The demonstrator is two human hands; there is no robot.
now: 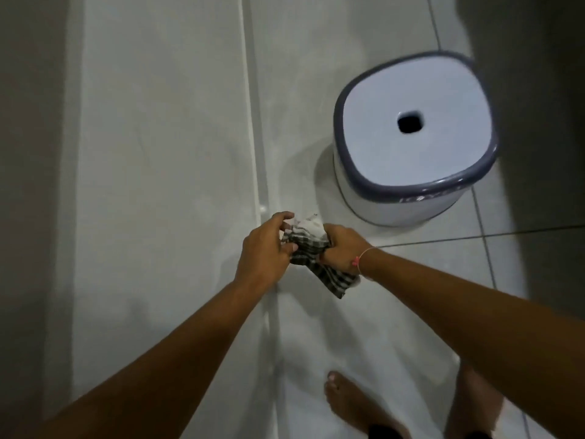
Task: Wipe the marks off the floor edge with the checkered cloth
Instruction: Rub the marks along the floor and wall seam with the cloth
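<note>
Pale floor tiles lie below both hands: the left hand and right hand each grip the bunched checkered cloth, held above the raised floor edge. Near the right hand stands a white stool.

No legible text anywhere; faint raised lettering on stool rim, front side, too blurred to read.
</note>
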